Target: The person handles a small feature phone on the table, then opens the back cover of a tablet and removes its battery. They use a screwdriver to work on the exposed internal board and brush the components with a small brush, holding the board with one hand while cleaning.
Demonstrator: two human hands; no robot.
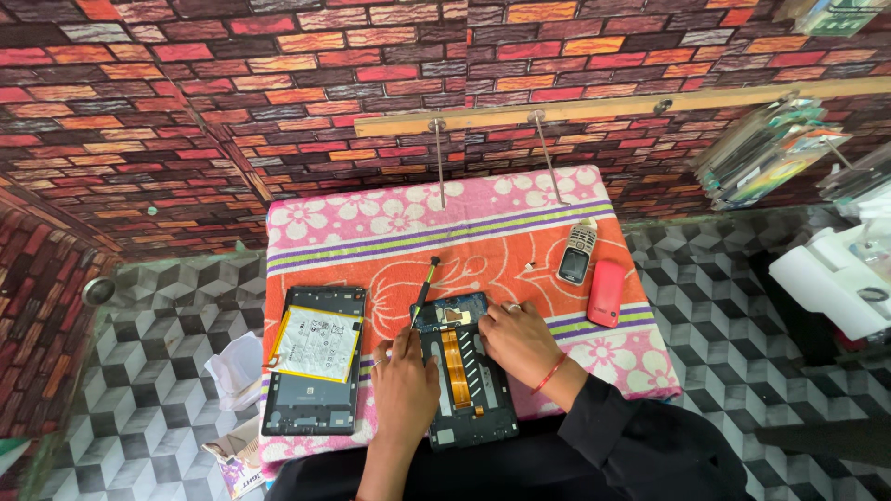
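An opened tablet frame (467, 382) with an orange flat cable lies on the floral cloth (483, 241) in front of me. My left hand (405, 385) grips a screwdriver (424, 288) with a yellow-green handle, its tip at the frame's upper left corner. My right hand (522, 340) rests on the frame's right edge, pressing it down. A second tablet half (314, 362) with a white battery lies just left of my left hand.
A small keypad phone (577, 252) and its red back cover (606, 292) lie on the cloth at the right. Two metal hooks (548, 158) hang from a wooden rail behind. Crumpled paper (234, 371) sits at the left, packaged items at upper right.
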